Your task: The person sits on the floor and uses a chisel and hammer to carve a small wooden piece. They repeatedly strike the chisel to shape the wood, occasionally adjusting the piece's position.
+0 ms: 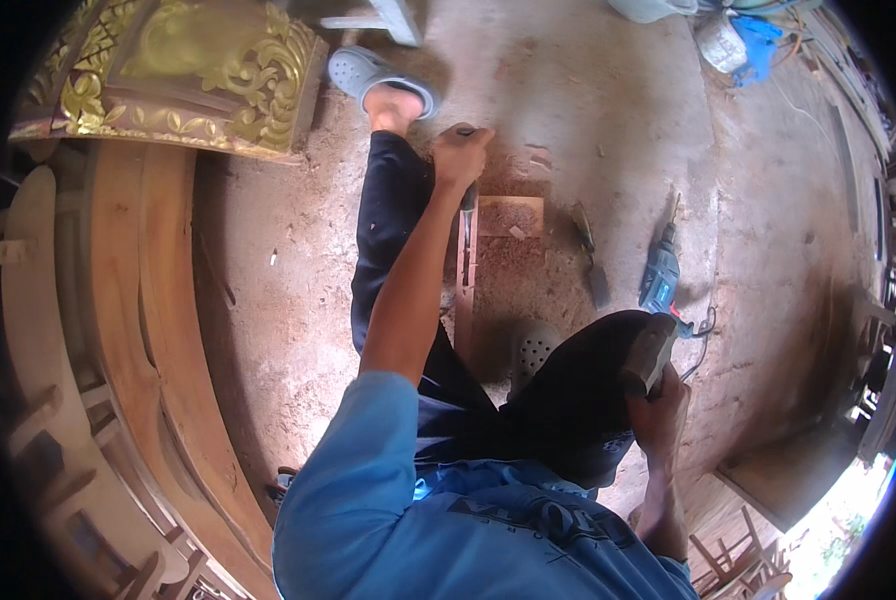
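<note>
My left hand [461,155] is closed around the handle of a chisel [468,232]. Its blade points back toward me along a narrow strip of wood [464,320] low between my legs. Beside my right knee, my right hand [660,405] grips a block-headed mallet [648,358], raised apart from the chisel; its handle is mostly hidden by the fingers. A flat wooden block [511,215] lies just right of the strip, among wood chips.
A dark-handled tool [590,258] and a corded power drill [660,275] lie on the floor [608,120] to the right. At far left stands a carved, gold-painted wooden piece [198,70], with long curved planks [173,300] nearer me. My clog-shod foot [363,80] is ahead.
</note>
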Motion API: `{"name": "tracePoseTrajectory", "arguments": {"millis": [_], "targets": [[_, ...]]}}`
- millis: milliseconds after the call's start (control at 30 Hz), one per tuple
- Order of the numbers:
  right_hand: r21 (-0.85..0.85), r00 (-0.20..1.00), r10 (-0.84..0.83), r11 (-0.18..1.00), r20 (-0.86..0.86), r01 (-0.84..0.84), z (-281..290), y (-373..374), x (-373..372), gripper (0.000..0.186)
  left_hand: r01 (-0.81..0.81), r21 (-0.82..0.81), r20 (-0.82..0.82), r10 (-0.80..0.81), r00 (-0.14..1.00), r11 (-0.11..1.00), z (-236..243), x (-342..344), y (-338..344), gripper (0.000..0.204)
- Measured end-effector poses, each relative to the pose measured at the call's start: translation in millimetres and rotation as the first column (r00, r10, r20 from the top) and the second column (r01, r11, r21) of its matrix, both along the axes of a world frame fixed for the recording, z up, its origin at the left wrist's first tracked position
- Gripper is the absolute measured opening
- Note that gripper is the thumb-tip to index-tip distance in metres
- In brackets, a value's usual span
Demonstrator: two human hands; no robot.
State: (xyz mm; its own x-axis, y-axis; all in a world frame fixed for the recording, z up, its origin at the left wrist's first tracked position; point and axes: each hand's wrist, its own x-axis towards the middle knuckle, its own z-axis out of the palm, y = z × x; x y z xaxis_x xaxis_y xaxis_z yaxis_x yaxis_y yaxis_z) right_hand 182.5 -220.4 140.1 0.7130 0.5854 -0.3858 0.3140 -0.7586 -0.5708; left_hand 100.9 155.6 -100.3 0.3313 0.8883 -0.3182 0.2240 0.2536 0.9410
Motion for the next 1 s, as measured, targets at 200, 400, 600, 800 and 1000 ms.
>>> {"name": "tracePoseTrajectory", "arguments": {"millis": [200, 400, 600, 800, 1000], "targets": [[-0.013, 0.999, -0.018, 1.0, -0.032, 0.017, 1.8, 1.5, 2.1, 0.041, 0.095, -0.301, 0.001, -0.099, 0.995, 0.949, 22.4, 14.4, 48.9, 0.031], [0.012, 1.0, -0.016, 1.0, -0.008, 0.016, -1.3, 1.7, -0.3, 0.04, -0.119, -0.049, 0.282, 0.128, 0.951, 0.992, 64.4, -21.8, 48.6, 0.026], [0.058, 1.0, 0.021, 0.998, 0.02, -0.022, -1.5, -2.1, -1.7, 0.04, -0.139, 0.086, 0.325, 0.104, 0.94, 0.987, 71.7, -17.1, 8.4, 0.022], [-0.001, 1.0, 0.003, 1.0, -0.018, -0.003, 8.8, 2.7, -3.0, 0.026, 0.042, 0.228, 0.245, -0.099, 0.965, 0.973, 60.9, -29.5, -48.7, 0.024], [0.481, 0.989, -0.136, 0.864, -0.059, 0.147, 63.8, 55.5, 2.6, 0.028, 0.118, 0.301, 0.213, -0.187, 0.959, 0.946, 57.1, -64.0, -86.1, 0.022]]}}
